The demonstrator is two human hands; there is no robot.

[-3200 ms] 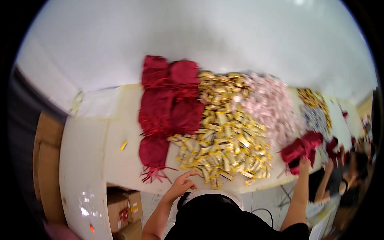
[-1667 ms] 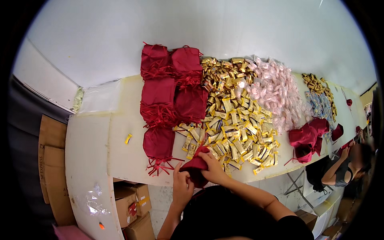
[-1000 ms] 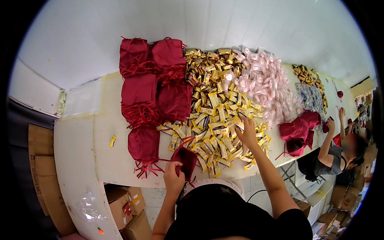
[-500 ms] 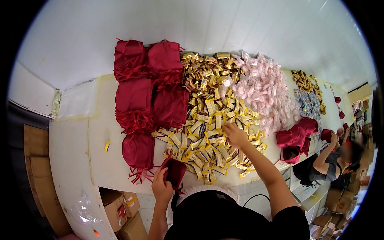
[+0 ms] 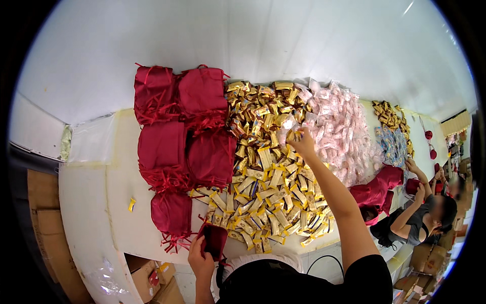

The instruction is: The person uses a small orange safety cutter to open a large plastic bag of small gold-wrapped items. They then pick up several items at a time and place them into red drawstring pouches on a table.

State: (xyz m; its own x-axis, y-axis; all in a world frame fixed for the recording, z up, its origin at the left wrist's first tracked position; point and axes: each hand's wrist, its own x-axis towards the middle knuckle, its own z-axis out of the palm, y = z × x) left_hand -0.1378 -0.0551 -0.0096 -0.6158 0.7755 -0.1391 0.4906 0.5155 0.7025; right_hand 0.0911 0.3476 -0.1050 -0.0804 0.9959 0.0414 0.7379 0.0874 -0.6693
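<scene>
My left hand [image 5: 201,259] grips a dark red drawstring pouch [image 5: 215,240] at the table's near edge, its mouth held wide. My right hand [image 5: 302,143] reaches over the far part of the pile, fingers closed on a small yellow-and-gold packet [image 5: 293,136]. Beneath and nearer lie many cream-and-yellow wrapped bars [image 5: 276,202]. Beyond them are shiny gold-and-brown wrapped sweets [image 5: 263,101], and to the right a heap of pink-and-clear packets [image 5: 336,126]. Stacks of flat red pouches [image 5: 162,147] with ribbon ties lie left of the bars.
A single yellow packet [image 5: 132,204] lies at the left on the pale table [image 5: 86,202]. More red pouches [image 5: 377,190], blue packets [image 5: 392,144] and gold sweets [image 5: 390,115] are at the right. A co-worker [image 5: 415,218] works there. Cardboard boxes [image 5: 152,278] stand below the table.
My right hand has moved from the cream-and-yellow bars farther out, to where the gold sweets meet the pink packets. The left hand still holds the pouch, and the view has shifted slightly.
</scene>
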